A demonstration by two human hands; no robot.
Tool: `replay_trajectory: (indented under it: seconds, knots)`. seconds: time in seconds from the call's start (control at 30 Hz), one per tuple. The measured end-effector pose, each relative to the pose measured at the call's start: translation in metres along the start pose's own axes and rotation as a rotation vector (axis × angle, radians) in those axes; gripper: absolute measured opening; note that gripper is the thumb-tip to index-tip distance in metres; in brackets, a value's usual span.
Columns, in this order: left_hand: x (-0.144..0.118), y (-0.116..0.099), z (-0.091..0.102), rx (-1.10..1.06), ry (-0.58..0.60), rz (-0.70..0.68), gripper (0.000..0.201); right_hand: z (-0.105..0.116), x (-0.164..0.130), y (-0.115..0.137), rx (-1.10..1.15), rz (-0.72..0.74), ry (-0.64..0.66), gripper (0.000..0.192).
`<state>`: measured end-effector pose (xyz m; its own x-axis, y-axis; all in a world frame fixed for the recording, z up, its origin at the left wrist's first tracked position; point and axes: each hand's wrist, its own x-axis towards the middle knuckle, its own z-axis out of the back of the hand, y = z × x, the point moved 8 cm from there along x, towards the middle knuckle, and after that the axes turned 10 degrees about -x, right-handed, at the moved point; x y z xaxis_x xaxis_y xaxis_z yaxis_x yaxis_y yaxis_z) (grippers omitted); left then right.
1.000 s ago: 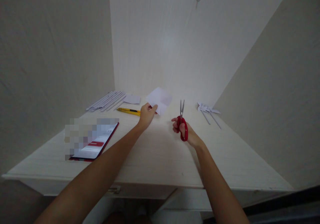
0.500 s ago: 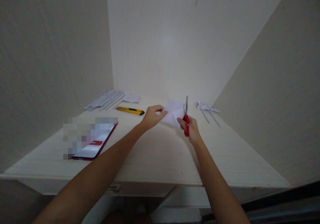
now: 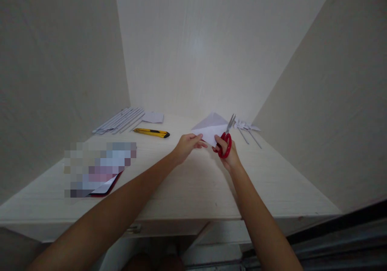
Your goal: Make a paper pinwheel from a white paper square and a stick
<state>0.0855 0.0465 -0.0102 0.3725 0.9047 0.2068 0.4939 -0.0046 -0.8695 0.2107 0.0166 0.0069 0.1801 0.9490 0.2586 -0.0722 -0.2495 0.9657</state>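
Observation:
A white sheet of paper (image 3: 211, 126) with a diagonal crease is held up between my two hands over the desk, one corner pointing away from me. My left hand (image 3: 190, 145) pinches its lower left edge between thumb and fingers. My right hand (image 3: 227, 152) has its thumb on the paper's lower right part and also carries red-handled scissors (image 3: 225, 144). Their blades point up and away, slightly parted, to the right of the paper. Part of the scissor handles is hidden by my fingers.
On the white desk (image 3: 187, 194), a yellow utility knife (image 3: 151, 132) lies left of my hands. Behind it are several paper sticks (image 3: 122, 119) and a paper piece (image 3: 153, 117). Paper pinwheels (image 3: 246, 126) on sticks lie at right. A partly blurred tablet (image 3: 109, 182) is front left.
The paper has turned so a corner points away and its creased surface shows as a triangle. The scissors have tilted right in my right hand, their handles now showing wider. The view has shifted slightly.

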Motion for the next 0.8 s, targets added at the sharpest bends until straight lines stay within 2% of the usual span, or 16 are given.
replay_trajectory:
  seconds: [0.1, 0.23, 0.37, 0.53, 0.67, 0.8]
  knots:
    - [0.004, -0.007, 0.013, 0.026, -0.121, -0.062, 0.025, -0.005, 0.002, -0.006, -0.024, -0.015, 0.029, 0.041]
    - [0.005, -0.025, 0.032, 0.046, -0.248, -0.159, 0.021, -0.009, 0.002, -0.013, 0.056, -0.099, 0.073, 0.056]
    - [0.004, -0.036, 0.043, 0.037, -0.326, -0.183, 0.024, -0.014, -0.003, -0.016, -0.009, -0.170, 0.160, 0.054]
    - [0.004, -0.038, 0.047, -0.017, -0.384, -0.162, 0.020, -0.016, -0.005, -0.019, -0.143, -0.125, 0.210, 0.049]
    - [0.004, -0.045, 0.045, 0.026, -0.361, -0.211, 0.020, -0.031, -0.015, -0.024, -0.072, -0.194, 0.379, 0.054]
    - [0.002, -0.055, 0.044, 0.095, -0.364, -0.291, 0.023, -0.053, -0.035, -0.019, 0.035, -0.287, 0.593, 0.065]
